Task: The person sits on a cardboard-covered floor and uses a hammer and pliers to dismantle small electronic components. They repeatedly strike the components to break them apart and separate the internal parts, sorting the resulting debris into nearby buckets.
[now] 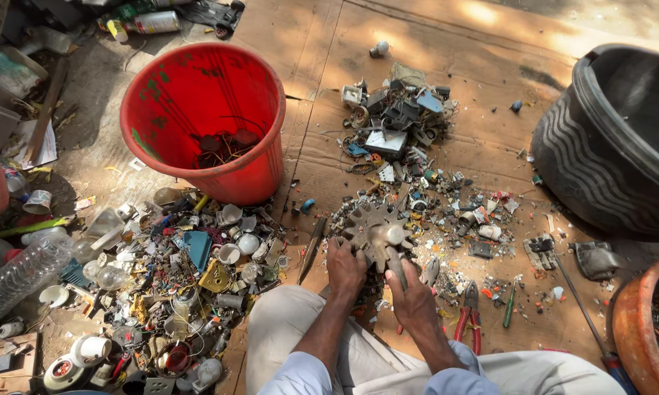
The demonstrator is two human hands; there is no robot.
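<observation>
A person sits on flattened cardboard (432,44), seen from above, both hands working at a rusty toothed metal gear (373,228) that lies just ahead of the knees. The left hand (345,268) rests on the gear's near left edge, fingers curled and pressed down on it. The right hand (411,294) wraps closed around a dark tool handle (397,265) whose tip meets the pale round hub at the gear's centre.

Just right of the right hand lie red-handled pliers (470,316) and a green screwdriver (510,303). Beyond the gear, away from the hands, a heap of broken switches and electrical scraps (399,128) spreads over the cardboard. Left and forward of the left hand stands a red plastic bucket (209,117) with some wire inside. Far left of the hands lies a wide litter of bulbs, bottles and small metal parts (161,285). Well to the right sits a large black ribbed tub (607,146), and nearer, a rusty brown pot (640,322).
</observation>
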